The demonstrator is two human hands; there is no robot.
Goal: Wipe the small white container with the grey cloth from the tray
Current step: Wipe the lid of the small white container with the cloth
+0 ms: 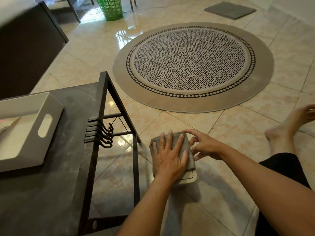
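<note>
tiled floor [221, 133] | left hand [168, 157] spread flat on grey cloth [187, 147] over white container [189, 178] | right hand [204, 147] fingers loosely spread, steadying its side

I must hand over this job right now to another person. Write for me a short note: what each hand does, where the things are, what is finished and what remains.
Left hand: lies flat, fingers spread, pressing the grey cloth onto the small white container.
Right hand: at the container's right side, fingers curled on the cloth's edge, seemingly steadying it.
Things: the container sits on the tiled floor beside the dark table; only its near corner shows under the cloth. The white tray is on the table, cloth already taken out.
Done: cloth fetched, wiping under way.
Left: finish wiping; how clean it is cannot be seen.
</note>
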